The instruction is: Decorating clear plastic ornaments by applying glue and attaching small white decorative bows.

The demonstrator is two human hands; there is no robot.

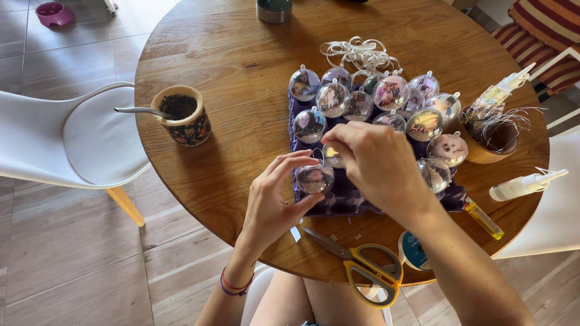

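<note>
L hand (272, 202) cups a clear bauble (315, 178) from the left, fingers curled round it, just above the purple egg tray (344, 196) near the worktop's (229, 54) front edge. R hand (377, 163) is pinched shut at the bauble's top loop, prob. on a thin thread, though the view's too small to be sure. Step in hand looks like fitting a hanger to the loop; next move calls for a steady bauble and fine fingertip work. Other baubles (391, 92) crowd the tray behind and to the right; scissors (362, 268) lie near the front edge. Open room lies left, toward the cup (181, 115).
</note>
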